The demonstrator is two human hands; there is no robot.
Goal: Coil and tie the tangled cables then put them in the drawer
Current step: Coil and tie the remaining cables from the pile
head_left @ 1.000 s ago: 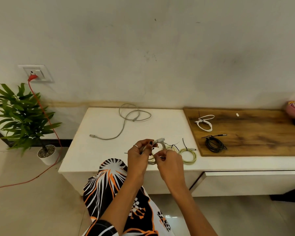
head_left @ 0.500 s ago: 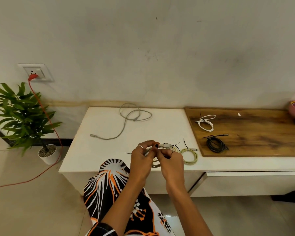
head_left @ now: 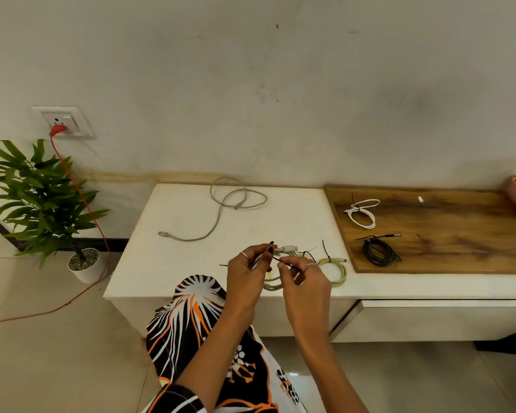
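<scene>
Since half a second ago, both hands have drawn slightly apart, pulling a thin black tie (head_left: 283,261) taut between them. Left hand (head_left: 246,271) grips the coiled grey cable (head_left: 276,283) above the white table's (head_left: 191,263) front edge; right hand (head_left: 306,280) pinches the tie. Just at 3 o'clock lies a tied yellow-green coil (head_left: 335,269). On the wooden board (head_left: 444,239), further toward 3 o'clock, rest a black coil (head_left: 379,252) and white coil (head_left: 361,212). At 12 o'clock, a loose grey cable (head_left: 224,210) sprawls.
</scene>
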